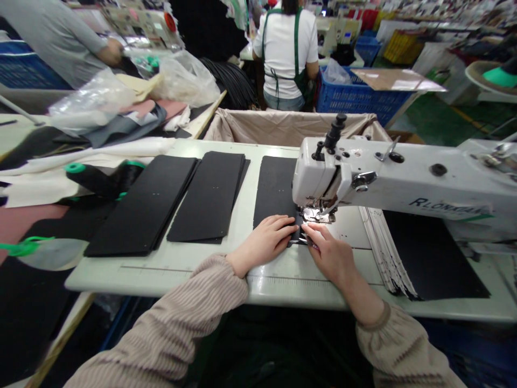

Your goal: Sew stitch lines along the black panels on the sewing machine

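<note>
My left hand (pixel 271 237) lies with outstretched fingers on the near right corner of a black panel (pixel 274 186), pressing it to the table beside the needle area. My right hand (pixel 332 253) is closed round small metal thread snips (pixel 304 239), whose tips point left past the fingers at the panel's edge. Most of the snips is hidden in that hand. Just beyond both hands is the lit presser foot (pixel 319 216) of a white sewing machine (pixel 388 170); part of the panel runs behind the machine head.
Stacked black panels (pixel 143 207) and a second stack (pixel 210 196) lie to the left. Pale-edged black pieces (pixel 434 256) lie on the right, under the machine arm. Black thread cones (pixel 95 179) rest far left. Behind the table is a cloth-lined bin (pixel 262 126); a person (pixel 285 54) works beyond it.
</note>
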A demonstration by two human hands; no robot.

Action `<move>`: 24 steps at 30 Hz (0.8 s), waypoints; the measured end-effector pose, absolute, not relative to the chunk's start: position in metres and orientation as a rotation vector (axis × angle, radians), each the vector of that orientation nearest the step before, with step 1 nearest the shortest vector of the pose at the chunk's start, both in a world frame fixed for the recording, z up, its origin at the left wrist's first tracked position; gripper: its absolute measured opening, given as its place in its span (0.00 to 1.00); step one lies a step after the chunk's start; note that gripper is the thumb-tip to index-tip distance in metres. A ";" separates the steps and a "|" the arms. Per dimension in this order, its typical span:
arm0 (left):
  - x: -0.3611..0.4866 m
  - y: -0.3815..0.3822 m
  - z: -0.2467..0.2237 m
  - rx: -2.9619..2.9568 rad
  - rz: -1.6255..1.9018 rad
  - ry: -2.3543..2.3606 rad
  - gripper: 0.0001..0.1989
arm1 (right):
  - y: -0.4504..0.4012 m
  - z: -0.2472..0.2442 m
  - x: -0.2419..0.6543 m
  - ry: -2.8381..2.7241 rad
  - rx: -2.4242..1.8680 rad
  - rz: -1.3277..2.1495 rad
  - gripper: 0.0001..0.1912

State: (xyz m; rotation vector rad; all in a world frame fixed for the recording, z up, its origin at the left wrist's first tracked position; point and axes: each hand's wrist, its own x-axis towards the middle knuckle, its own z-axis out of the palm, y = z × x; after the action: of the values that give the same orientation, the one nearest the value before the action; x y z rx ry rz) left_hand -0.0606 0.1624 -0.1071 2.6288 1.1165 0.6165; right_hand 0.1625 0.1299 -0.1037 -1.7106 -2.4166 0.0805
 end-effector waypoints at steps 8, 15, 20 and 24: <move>-0.060 0.163 -0.108 2.605 0.624 1.141 0.18 | 0.131 -0.106 0.165 -2.427 -1.703 0.068 0.25; -0.057 0.172 -0.109 2.556 0.628 1.220 0.17 | 0.131 -0.108 0.165 -2.399 -1.679 0.074 0.25; -0.056 0.178 -0.111 2.545 0.606 1.226 0.18 | 0.132 -0.109 0.165 -2.392 -1.679 0.073 0.24; -0.056 0.179 -0.112 2.535 0.629 1.238 0.20 | 0.132 -0.109 0.165 -2.385 -1.670 0.080 0.24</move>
State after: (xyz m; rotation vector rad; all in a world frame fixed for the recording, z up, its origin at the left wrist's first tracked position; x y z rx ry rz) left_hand -0.0563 0.1792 -0.1119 2.5346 1.2381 0.6289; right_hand 0.1650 0.1315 -0.1094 -1.6698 -2.3850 0.0795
